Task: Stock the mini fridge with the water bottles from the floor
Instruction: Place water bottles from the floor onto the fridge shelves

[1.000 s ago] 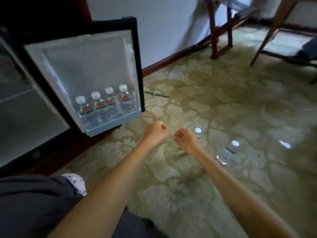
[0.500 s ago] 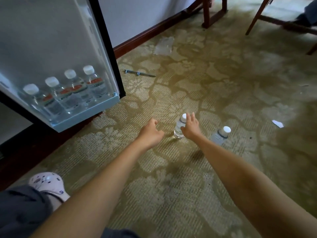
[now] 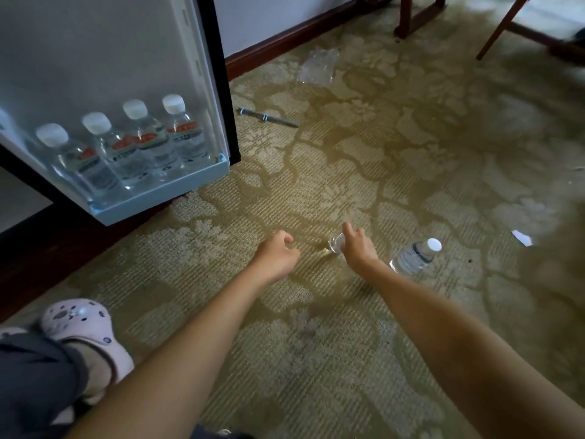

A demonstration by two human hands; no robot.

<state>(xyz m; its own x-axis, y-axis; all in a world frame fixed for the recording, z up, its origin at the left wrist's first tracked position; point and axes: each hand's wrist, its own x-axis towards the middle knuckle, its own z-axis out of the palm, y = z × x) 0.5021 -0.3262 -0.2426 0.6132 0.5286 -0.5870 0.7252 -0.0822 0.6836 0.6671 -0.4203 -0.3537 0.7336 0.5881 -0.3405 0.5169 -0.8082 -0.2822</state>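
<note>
The right hand (image 3: 357, 250) lies over the top of a small water bottle (image 3: 335, 243) on the patterned carpet (image 3: 316, 359). I cannot tell whether its fingers have closed round the bottle. The left hand (image 3: 278, 253) hovers loosely curled, holding nothing.

Both are well out from the mini fridge door (image 3: 104, 58), with bare carpet between. A second water bottle (image 3: 414, 256) lies farther from the door, beyond the right hand. The door shelf (image 3: 164, 193) holds four capped bottles (image 3: 139, 144) in a row.

Just past the door's edge lies a thin metal rod (image 3: 267, 117), with crumpled clear plastic wrap (image 3: 318, 64) beyond it. Below the door is a pale clog (image 3: 85, 324).
</note>
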